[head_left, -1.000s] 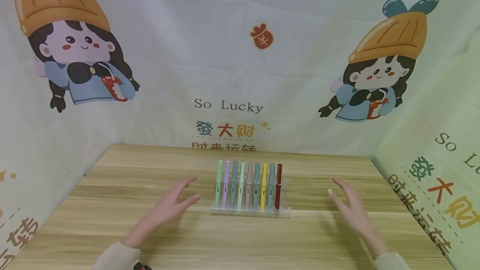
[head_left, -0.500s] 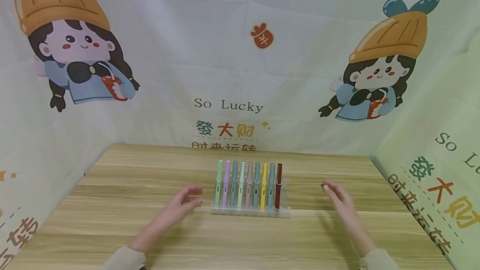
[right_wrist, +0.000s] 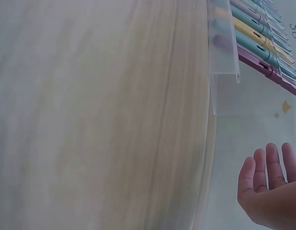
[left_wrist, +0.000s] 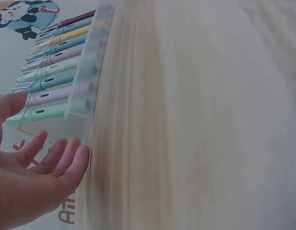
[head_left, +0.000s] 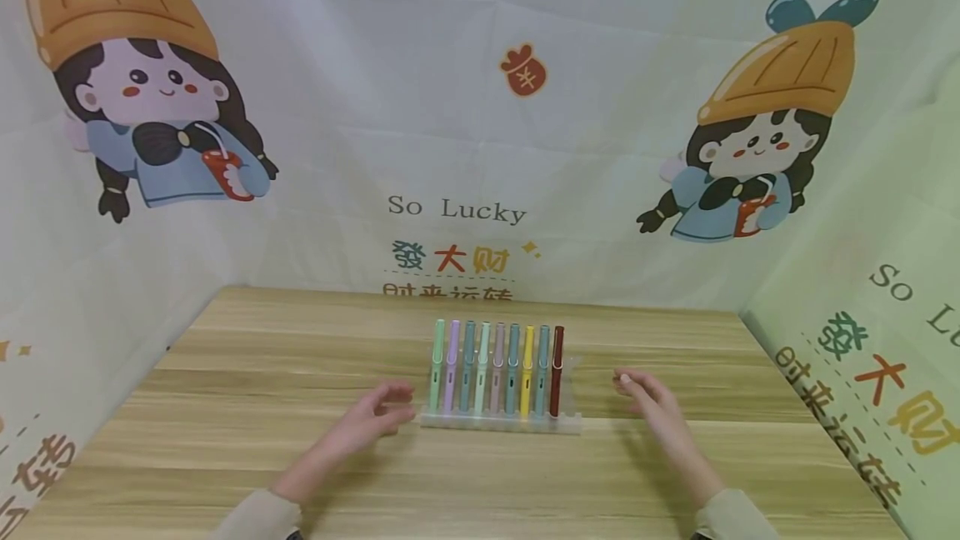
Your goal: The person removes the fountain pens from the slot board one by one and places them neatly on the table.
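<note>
A clear plastic pen stand (head_left: 501, 423) stands on the wooden table, holding a row of several capped pens. A light green pen (head_left: 436, 369) is at the left end, a yellow pen (head_left: 528, 373) sits towards the right, and a dark red pen (head_left: 557, 373) is at the right end. My left hand (head_left: 371, 417) is just left of the stand, fingers loosely bent, apart from it and holding nothing. On the other side, my right hand (head_left: 654, 402) hovers farther from the stand, its fingers relaxed and holding nothing. Both palms face inward.
The wooden table (head_left: 495, 490) stretches around the stand on all sides. A printed cloth (head_left: 360, 107) with cartoon figures hangs behind the table and along both sides.
Both hands have moved inward towards the pen stand, the left one rightward and the right one leftward. Their fingers are a little more bent than before. The stand and pens have stayed put.
</note>
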`<state>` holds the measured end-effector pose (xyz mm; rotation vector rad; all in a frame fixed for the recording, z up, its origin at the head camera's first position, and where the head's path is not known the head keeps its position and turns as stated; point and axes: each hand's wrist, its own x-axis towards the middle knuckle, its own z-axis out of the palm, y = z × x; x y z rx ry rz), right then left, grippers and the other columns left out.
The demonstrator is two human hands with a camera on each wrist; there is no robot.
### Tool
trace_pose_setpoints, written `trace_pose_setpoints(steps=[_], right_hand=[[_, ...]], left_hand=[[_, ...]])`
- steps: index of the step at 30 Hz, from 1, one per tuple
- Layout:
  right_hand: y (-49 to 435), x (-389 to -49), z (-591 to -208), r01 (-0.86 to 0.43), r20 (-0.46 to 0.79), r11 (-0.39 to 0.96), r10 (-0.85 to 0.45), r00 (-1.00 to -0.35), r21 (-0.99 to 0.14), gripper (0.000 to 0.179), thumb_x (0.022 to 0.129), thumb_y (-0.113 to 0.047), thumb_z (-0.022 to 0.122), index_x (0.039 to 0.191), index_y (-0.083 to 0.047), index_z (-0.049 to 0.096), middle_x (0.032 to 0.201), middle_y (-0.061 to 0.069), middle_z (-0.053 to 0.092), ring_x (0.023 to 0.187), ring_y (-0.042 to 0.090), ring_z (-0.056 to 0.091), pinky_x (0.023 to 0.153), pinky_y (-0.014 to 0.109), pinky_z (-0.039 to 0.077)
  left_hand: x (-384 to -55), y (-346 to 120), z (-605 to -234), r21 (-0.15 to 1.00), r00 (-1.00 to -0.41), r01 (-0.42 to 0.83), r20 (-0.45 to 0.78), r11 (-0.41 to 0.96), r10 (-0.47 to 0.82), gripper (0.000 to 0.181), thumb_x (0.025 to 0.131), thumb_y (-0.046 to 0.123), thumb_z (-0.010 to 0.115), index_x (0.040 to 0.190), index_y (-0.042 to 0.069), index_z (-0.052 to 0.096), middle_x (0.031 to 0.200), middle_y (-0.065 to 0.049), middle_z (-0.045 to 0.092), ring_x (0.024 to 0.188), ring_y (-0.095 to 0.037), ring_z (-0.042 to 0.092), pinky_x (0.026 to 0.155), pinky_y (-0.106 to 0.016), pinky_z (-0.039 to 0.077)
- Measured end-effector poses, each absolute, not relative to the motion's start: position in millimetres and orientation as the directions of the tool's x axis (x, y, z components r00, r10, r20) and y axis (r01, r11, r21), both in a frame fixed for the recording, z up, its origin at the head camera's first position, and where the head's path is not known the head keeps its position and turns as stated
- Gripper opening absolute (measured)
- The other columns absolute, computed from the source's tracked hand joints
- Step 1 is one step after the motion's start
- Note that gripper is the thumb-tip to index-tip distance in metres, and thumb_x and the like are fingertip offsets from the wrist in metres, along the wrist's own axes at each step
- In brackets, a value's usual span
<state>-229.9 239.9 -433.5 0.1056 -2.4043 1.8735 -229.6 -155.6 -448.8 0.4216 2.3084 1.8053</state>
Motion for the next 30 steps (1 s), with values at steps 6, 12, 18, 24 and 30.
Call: trace_pose_setpoints(steps=[6,12,18,24,30], right_hand=[[232.7,-238.8,-444.1,-0.148,0.145,0.24,-0.032,-0.989,-0.959,0.041,0.091,-0.028,0.047,0.115,0.006,0.049,0.113,0.017,0.054,0.099,0.024,0.051,0.081,0.04,0.043],[225.7,-245.2,-450.5,-0.157,0.15,0.237,-0.048,-0.988,-0.959,0.045,0.086,-0.038,0.052,0.111,0.0,0.054,0.105,0.006,0.059,0.09,0.013,0.054,0.075,0.032,0.046],[210.6,-247.2,-440.1,-0.056,0.055,0.257,-0.014,-0.998,-0.965,0.041,0.088,-0.026,0.052,0.115,0.004,0.051,0.111,0.017,0.054,0.097,0.027,0.052,0.08,0.04,0.044],[201.1,-252.9,-436.1,-0.023,0.016,0.232,-0.03,-0.999,-0.972,0.04,0.088,-0.023,0.053,0.117,0.004,0.05,0.114,0.019,0.052,0.101,0.032,0.049,0.081,0.041,0.043],[194.3,-256.1,-437.4,-0.029,0.018,0.26,-0.045,-0.999,-0.965,0.039,0.087,-0.023,0.054,0.115,0.003,0.051,0.11,0.018,0.054,0.098,0.03,0.05,0.077,0.039,0.045]], left_hand=[[-230.0,-152.4,-450.9,0.96,-0.945,0.095,0.004,0.263,0.327,0.049,0.085,0.016,0.057,0.121,-0.011,0.038,0.117,-0.027,0.043,0.099,-0.035,0.048,0.079,-0.041,0.045],[-232.1,-150.4,-454.0,0.959,-0.938,0.117,0.02,0.26,0.346,0.047,0.086,0.013,0.056,0.12,-0.013,0.038,0.114,-0.028,0.044,0.096,-0.036,0.05,0.076,-0.041,0.046],[-234.9,-146.0,-455.3,0.957,-0.936,0.128,0.03,0.26,0.352,0.045,0.085,0.011,0.056,0.119,-0.014,0.039,0.111,-0.028,0.046,0.092,-0.034,0.052,0.071,-0.038,0.048],[-236.7,-140.5,-454.6,0.941,-0.932,0.178,0.068,0.287,0.356,0.044,0.083,0.009,0.059,0.116,-0.014,0.042,0.108,-0.028,0.049,0.091,-0.035,0.053,0.068,-0.036,0.048],[-239.2,-138.2,-456.8,0.933,-0.929,0.192,0.073,0.303,0.363,0.043,0.081,0.007,0.06,0.114,-0.014,0.043,0.106,-0.027,0.05,0.089,-0.035,0.054,0.067,-0.036,0.048]])
